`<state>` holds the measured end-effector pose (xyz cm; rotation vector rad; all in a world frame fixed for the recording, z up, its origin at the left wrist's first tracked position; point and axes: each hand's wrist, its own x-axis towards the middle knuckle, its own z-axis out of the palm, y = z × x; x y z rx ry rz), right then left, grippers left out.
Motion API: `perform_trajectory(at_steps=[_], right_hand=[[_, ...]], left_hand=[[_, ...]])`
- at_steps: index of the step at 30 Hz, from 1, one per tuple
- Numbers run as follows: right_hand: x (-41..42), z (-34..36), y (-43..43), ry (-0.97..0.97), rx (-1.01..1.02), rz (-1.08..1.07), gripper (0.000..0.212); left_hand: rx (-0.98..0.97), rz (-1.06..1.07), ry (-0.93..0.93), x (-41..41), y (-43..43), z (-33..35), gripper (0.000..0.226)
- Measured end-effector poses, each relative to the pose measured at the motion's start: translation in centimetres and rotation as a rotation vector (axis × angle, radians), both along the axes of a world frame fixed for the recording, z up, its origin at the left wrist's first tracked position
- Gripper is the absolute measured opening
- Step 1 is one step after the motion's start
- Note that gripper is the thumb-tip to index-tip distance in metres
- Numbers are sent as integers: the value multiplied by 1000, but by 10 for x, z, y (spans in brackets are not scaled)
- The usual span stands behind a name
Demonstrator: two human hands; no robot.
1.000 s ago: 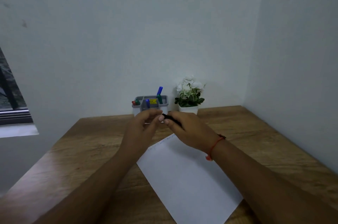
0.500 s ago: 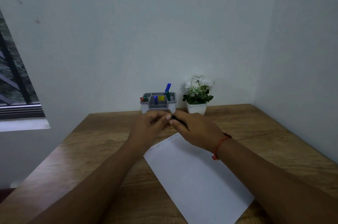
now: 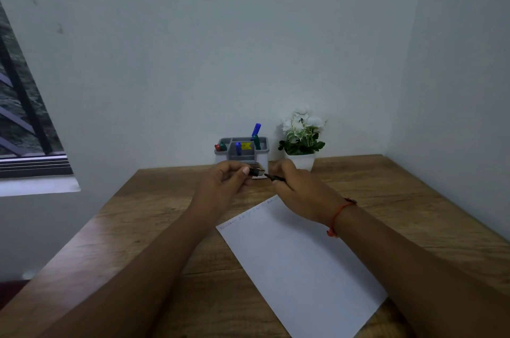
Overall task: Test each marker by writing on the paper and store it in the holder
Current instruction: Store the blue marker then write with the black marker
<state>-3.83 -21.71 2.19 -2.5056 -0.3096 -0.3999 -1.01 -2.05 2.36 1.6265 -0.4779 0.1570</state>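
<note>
Two bare hands are being held up at frame centre, just in front of the holder. The black marker is being gripped in the closed right hand, with its tip end sticking out toward the left. The black cap is being pinched between thumb and fingertips of the left hand, the other fingers being curled in. A small gap is being shown between cap and marker tip, so the marker is being held uncapped.

The white paper is lying angled on the wooden table, running from centre to lower right; a faint line of writing is being shown along its upper edge. The grey and white holder is standing at the back of the table against the wall, with blue, green and red markers already inside. A white-flowered potted plant is standing just right of it. A red string bracelet is being worn on the right wrist. A window is visible at the left edge.
</note>
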Motion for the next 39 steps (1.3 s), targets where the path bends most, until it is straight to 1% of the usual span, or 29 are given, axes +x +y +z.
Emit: perform_trajectory(at_steps=[2, 4, 6, 7, 8, 9, 11, 12, 13, 14, 16, 19, 23, 25, 28, 31, 35, 37, 39], right_hand=[[-1, 1, -1, 44, 17, 4, 23], [-2, 2, -3, 56, 32, 27, 21], [-1, 0, -8, 71, 100, 55, 18], [0, 0, -10, 93, 169, 58, 14], [0, -1, -12, 125, 275, 50, 11], [1, -1, -14, 170, 429, 38, 9], [2, 0, -15, 296, 817, 28, 13], [3, 1, -16, 355, 968, 21, 16], [4, 1, -17, 398, 1060, 10, 16], [5, 0, -18, 423, 1109, 2, 13], [7, -2, -20, 427, 1156, -5, 11], [12, -4, -24, 381, 1153, -43, 19], [20, -8, -29, 246, 1006, -226, 25], [23, -11, -33, 174, 974, -264, 28], [18, -10, -34, 153, 941, -247, 29], [9, -4, -26, 154, 858, -205, 23], [-1, 4, -7, 258, 763, -79, 9], [-4, 4, 2, 307, 725, -23, 7], [-5, 1, 9, 320, 714, 13, 7]], left_hand=[[-34, 12, 37, 2, 1, 0, 13], [-41, 27, 58, 4, 2, -1, 11], [-9, 43, 58, 6, 3, -2, 11], [9, 41, 56, 8, 4, -3, 13], [32, 34, 53, 9, 5, -4, 16], [62, 29, 48, 10, 6, -5, 18], [149, 42, 31, 12, 7, -9, 20], [195, 56, 20, 13, 7, -11, 19], [229, 69, 13, 14, 7, -13, 18], [255, 79, 15, 15, 6, -15, 16], [299, 100, 31, 16, 4, -18, 15], [331, 124, 34, 18, 4, -20, 14], [367, 141, 35, 20, 7, -17, 14], [387, 155, 32, 22, 10, -17, 14], [438, 141, 32, 24, 16, -17, 14], [525, 61, 36, 29, 22, -14, 18], [648, -43, 33, 33, 31, -12, 26], [698, -47, 5, 34, 35, -11, 26], [693, -50, 23, 33, 37, -10, 24]])
